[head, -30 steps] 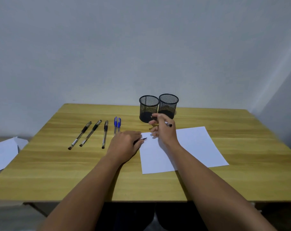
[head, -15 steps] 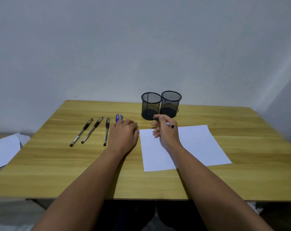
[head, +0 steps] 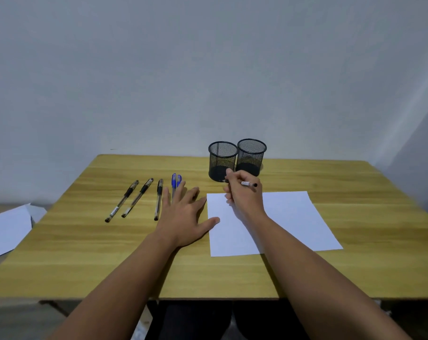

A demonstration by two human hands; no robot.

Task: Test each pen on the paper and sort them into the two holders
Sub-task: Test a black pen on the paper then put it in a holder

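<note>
Two hands at frame centre. Right hand (head: 243, 196) over the paper (head: 289, 217), grip curled round a pen (head: 248, 184); its tip hidden behind the fingers. Left hand (head: 183, 214) flat on the table (head: 85, 253), fingers spread, covering the lower ends of two blue pens (head: 175, 180). Two holders (head: 236, 158) stand just beyond.

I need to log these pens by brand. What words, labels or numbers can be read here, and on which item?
No text is legible.
Leftmost black pen: pale label near its near end, too small to read.
Pen in the right hand: white band, blurred.
Sheet of paper: no visible marks.
</note>
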